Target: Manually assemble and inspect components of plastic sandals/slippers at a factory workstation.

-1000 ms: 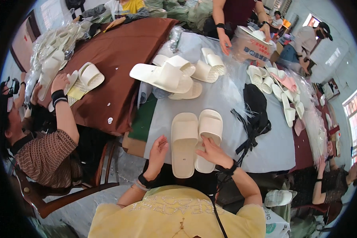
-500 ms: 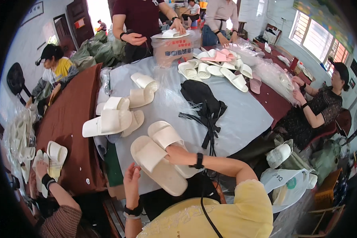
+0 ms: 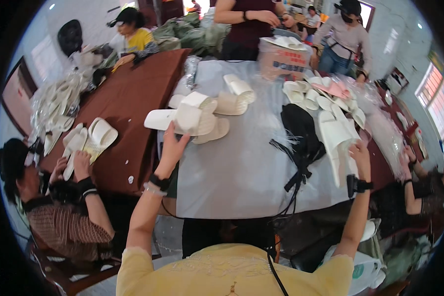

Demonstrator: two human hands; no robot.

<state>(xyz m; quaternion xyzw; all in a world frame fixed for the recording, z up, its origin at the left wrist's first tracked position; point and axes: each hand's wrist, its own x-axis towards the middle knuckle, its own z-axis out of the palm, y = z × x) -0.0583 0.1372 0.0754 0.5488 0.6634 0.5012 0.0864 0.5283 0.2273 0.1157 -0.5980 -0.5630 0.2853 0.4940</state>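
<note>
A pair of white slide slippers (image 3: 333, 135) lies slanted at the right side of the grey table cover, beside the slipper pile. My right hand (image 3: 361, 155) has its fingers curled at their right edge and appears to grip them. To the left, a small stack of white slippers (image 3: 195, 120) rests on the cover. My left hand (image 3: 173, 148) reaches up to the near edge of this stack, thumb and fingers apart, fingertips at a slipper. Just behind the stack sit two more cream slippers (image 3: 232, 104).
A black cloth bag with straps (image 3: 301, 135) lies between my hands. White and pink slippers (image 3: 336, 89) are heaped at the back right, near clear plastic bags (image 3: 385, 133). A box (image 3: 281, 60) stands at the back. Co-workers sit around; one handles slippers (image 3: 76, 143) on the brown cloth.
The white pair has moved from in front of me to the right beside the pile, with my right hand. My left hand has moved up to the left stack. The view has turned left.
</note>
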